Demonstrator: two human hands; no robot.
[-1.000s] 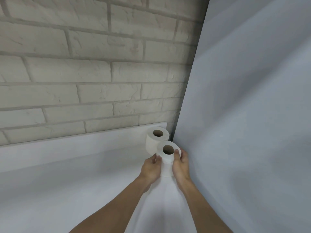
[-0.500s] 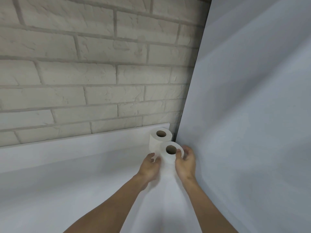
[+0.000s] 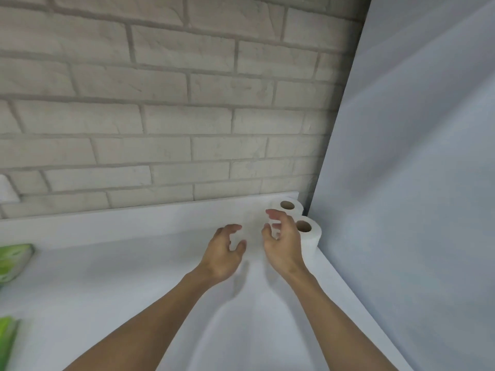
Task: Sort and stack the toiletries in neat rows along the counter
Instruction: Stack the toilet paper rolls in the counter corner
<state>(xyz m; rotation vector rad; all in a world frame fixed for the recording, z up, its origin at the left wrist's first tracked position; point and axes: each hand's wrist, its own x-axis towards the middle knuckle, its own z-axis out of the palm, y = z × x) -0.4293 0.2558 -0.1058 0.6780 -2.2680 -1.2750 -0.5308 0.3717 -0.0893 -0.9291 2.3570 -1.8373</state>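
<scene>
Both hands hang loose and empty above the white worktop [image 3: 134,279], fingers spread and gently curled. The left hand [image 3: 224,251] is out over bare surface. The right hand [image 3: 284,246] is just beside the front toilet roll [image 3: 312,238]; I cannot tell whether it touches. That roll stands upright in the far right corner, close in front of the back toilet roll [image 3: 295,209], against the brick wall [image 3: 160,116] and a pale side panel [image 3: 415,183]. Green packets [image 3: 14,259] lie well apart at the left edge.
</scene>
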